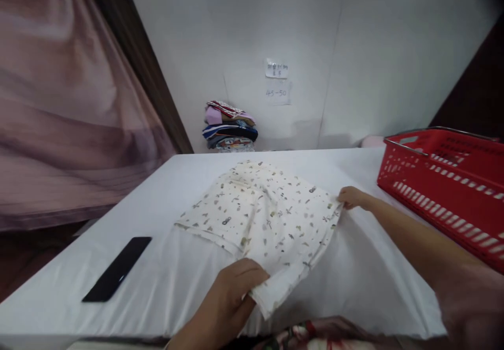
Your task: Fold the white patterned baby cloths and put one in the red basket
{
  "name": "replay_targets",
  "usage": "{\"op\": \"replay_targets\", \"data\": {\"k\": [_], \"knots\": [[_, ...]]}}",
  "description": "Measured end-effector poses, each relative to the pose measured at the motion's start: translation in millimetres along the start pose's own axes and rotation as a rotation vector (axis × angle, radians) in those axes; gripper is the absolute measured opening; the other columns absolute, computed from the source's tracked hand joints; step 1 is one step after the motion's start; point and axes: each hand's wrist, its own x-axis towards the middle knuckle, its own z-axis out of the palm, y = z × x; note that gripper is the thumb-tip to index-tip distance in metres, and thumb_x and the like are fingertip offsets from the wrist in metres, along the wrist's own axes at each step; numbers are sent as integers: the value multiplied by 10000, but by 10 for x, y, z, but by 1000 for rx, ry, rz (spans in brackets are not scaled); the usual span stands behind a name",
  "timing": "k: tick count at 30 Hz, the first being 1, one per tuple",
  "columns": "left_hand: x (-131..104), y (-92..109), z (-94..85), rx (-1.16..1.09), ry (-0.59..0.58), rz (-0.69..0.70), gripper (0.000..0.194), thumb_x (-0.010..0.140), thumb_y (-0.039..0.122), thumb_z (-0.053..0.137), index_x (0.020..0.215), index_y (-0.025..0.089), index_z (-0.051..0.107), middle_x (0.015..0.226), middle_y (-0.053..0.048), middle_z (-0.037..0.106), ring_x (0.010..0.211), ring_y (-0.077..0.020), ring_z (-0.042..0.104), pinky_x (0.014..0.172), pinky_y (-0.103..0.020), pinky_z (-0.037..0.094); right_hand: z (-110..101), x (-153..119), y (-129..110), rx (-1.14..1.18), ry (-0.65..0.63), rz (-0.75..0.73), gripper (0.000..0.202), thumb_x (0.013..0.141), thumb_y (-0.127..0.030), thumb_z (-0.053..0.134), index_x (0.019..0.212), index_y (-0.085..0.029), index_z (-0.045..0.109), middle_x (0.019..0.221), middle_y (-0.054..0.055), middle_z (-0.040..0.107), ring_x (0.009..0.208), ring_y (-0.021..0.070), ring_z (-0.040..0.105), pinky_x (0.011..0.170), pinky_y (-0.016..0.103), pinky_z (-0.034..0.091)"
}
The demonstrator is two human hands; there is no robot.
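Note:
A white cloth [271, 208] printed with small grey, olive and dark motifs lies across the white-covered table, creased near its middle. At its near edge, my left hand [224, 300] pinches a corner between thumb and fingers, and a short flap hangs past the grip. Over on the right, my right hand [350, 198] is closed on another corner and lifts that edge slightly. The cloth's left and far parts rest flat on the table. Whether it is a garment or a plain piece of fabric I cannot tell.
A black flat phone-like slab [118, 269] lies on the table [165, 282] at left. On the right stands a red plastic basket [449, 182] with a metal handle. Folded clothes [229, 127] are stacked against the wall under paper notes [277, 82]. A pink curtain [71, 98] hangs at left.

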Motion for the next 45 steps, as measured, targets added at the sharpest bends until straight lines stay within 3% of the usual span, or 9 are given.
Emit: {"op": "replay_targets", "data": {"k": [7, 16, 21, 24, 29, 33, 38, 41, 45], "knots": [[-265, 141, -690, 27, 480, -109, 200, 810, 424, 572, 953, 314, 658, 845, -60, 663, 757, -237, 633, 621, -356, 534, -560, -784, 209, 1258, 307, -119, 277, 601, -247, 612, 873, -299, 625, 820, 47, 644, 680, 178, 614, 600, 301, 507], [60, -37, -1055, 1, 594, -298, 235, 730, 435, 649, 857, 242, 690, 791, -11, 673, 695, -182, 611, 589, -281, 510, -596, -1225, 184, 1288, 514, -107, 78, 628, -285, 620, 701, -313, 632, 819, 63, 628, 673, 178, 582, 580, 315, 496], [945, -680, -1423, 97, 614, -435, 253, 679, 371, 663, 803, 155, 706, 845, -26, 705, 859, -221, 633, 763, -310, 517, -698, -453, -136, 1340, 236, 60, 114, 653, -78, 584, 691, -172, 637, 698, 57, 590, 594, 123, 548, 511, 207, 502], [1768, -936, -1785, 138, 606, -487, 348, 662, 363, 676, 861, 79, 704, 874, -61, 710, 894, -237, 639, 806, -339, 509, -1160, 149, -535, 1374, 400, 4, 131, 711, 31, 515, 694, -79, 584, 653, 47, 560, 583, 99, 533, 530, 207, 486], [2920, -682, -2639, 253, 842, -282, 567, 787, 375, 431, 1111, -67, 575, 1139, -67, 629, 1105, -274, 534, 829, -308, 429, -2428, 675, -1069, 1417, 876, -388, 245, 843, 20, 301, 966, -3, 512, 877, 3, 558, 709, 11, 552, 630, 218, 397], [3148, -383, -3047, 245, 971, -137, 475, 835, 294, 362, 1208, 58, 539, 1165, 24, 626, 1102, -260, 548, 802, -325, 446, -2931, 552, -1072, 1339, 993, -797, 400, 823, -53, 182, 1039, 22, 511, 908, 28, 595, 797, 85, 599, 581, 302, 366], [2564, -741, -2678, 91, 815, -175, 270, 773, 172, 536, 1004, 99, 656, 1047, -4, 687, 1073, -231, 600, 881, -365, 479, -2303, 164, -705, 1346, 889, -669, 143, 769, 4, 488, 804, -68, 607, 787, 1, 618, 646, 39, 579, 662, 303, 449], [1918, -1202, -2077, 125, 510, -293, 362, 786, 295, 511, 926, -1, 665, 991, -62, 688, 1055, -235, 592, 976, -375, 400, -1399, -33, -335, 1335, 719, -418, 103, 669, -26, 604, 702, -120, 633, 681, 9, 605, 547, 55, 540, 632, 262, 521], [1006, -1764, -1145, 11, 275, -625, 440, 593, 332, 688, 990, 145, 670, 924, -41, 714, 901, -236, 640, 902, -382, 473, -89, -272, 157, 1328, 384, 19, 104, 596, -145, 656, 684, -200, 656, 700, 31, 650, 585, 135, 596, 605, 260, 575]]}}
